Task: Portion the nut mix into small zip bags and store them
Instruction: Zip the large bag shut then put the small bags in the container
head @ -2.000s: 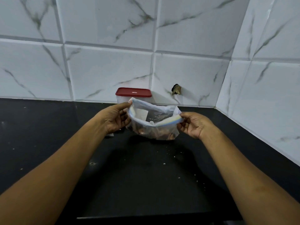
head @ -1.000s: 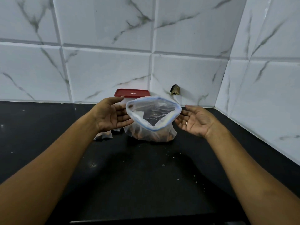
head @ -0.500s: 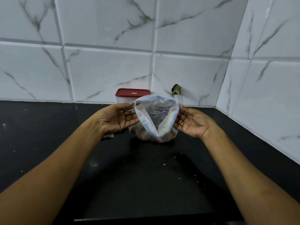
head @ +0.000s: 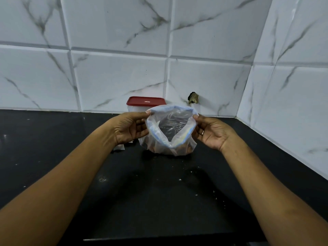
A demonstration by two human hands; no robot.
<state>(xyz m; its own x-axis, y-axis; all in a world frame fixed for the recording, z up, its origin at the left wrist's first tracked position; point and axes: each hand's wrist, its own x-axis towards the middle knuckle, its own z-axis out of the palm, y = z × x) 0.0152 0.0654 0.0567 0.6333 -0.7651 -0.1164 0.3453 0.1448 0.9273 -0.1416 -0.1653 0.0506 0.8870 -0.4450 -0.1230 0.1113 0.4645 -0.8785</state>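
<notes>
The rim of a clear zip bag (head: 174, 128) is pinched at its left side by the left hand (head: 130, 128), the thumb laid on top of the rim and the fingers curled against the bag's side. The opposite side of the rim is pinched in the same way by the right hand (head: 211, 134), on one finger of which a ring (head: 202, 132) is worn. Between the two hands the bag's mouth is held wide, its blue zip strip bowed into a loop. The brown nut mix (head: 181, 150) is seen through the plastic at the bottom of the bag, which appears to rest on the black desk (head: 159, 201). A small piece of clear plastic (head: 119, 147) is partly hidden under the left wrist. Pale crumbs (head: 179, 179) are scattered over the desk in front of the bag. Just behind the bag, a clear container (head: 132, 109) with a red lid (head: 145, 102) is set against the marbled tiled wall (head: 115, 77).
</notes>
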